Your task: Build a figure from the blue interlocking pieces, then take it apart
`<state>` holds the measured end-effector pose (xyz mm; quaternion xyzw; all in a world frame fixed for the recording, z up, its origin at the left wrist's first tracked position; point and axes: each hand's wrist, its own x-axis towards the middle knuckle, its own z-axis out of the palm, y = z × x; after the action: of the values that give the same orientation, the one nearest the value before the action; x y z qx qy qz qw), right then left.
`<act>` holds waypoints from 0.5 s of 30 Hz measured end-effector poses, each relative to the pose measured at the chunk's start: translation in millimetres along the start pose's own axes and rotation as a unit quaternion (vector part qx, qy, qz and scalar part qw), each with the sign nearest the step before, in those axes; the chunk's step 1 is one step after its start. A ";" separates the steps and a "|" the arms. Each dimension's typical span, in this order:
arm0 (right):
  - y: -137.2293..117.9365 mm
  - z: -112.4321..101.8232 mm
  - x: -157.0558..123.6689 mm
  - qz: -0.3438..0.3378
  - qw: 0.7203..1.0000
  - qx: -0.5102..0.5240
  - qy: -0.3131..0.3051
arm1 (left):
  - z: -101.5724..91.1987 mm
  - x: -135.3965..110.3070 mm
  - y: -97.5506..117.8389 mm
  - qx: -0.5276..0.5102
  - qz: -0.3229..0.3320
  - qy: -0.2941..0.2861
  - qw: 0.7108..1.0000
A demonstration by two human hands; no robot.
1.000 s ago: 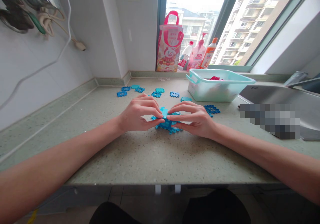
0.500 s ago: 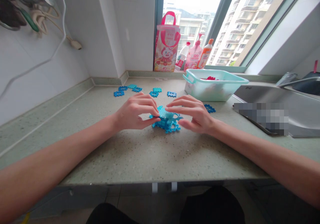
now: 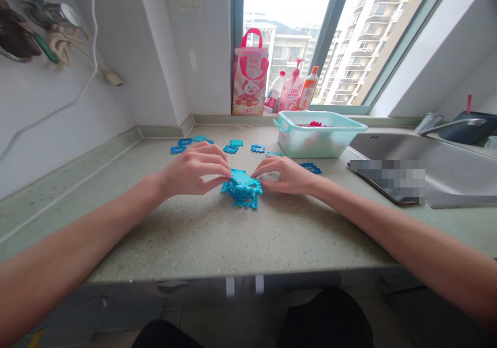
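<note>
Model (image 3: 244, 188) of toothed blue and turquoise tiles rests on a speckled counter (image 3: 217, 244), nearer the person than a mint tub (image 3: 316, 147) and to its left. The left hand (image 3: 186, 171), farther left of the tub, pinches the upper left edge between thumb and fingertips. The right hand (image 3: 285, 174), in front of the tub's left end, holds bent fingers at the opposite edge; whether they grip it, one cannot tell. Loose tiles (image 3: 258, 148) lie flat left of the tub, with one more tile (image 3: 310, 168) close in front of it. Red pieces (image 3: 313, 124) show inside the tub. Behind its left end stand three bottles (image 3: 291, 94), with a pink-handled bag (image 3: 249, 97) farther left; to its right lies a steel sink (image 3: 396, 151).
</note>
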<state>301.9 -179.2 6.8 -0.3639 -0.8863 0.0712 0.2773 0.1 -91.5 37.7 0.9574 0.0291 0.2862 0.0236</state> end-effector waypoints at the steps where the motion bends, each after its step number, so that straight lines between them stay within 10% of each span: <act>1: -1.5 0.6 0.4 -0.003 1.000 0.010 0.002 | 0.1 -0.2 0.1 0.001 -0.002 -0.001 1.000; 15: -12.9 3.3 4.0 0.112 0.971 0.209 0.026 | 5.8 -0.7 1.0 0.042 0.085 0.055 0.994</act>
<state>290.0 -185.5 10.1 -0.3963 -0.7982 0.2756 0.3604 2.7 -92.7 32.5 0.9393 -0.0387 0.3383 -0.0430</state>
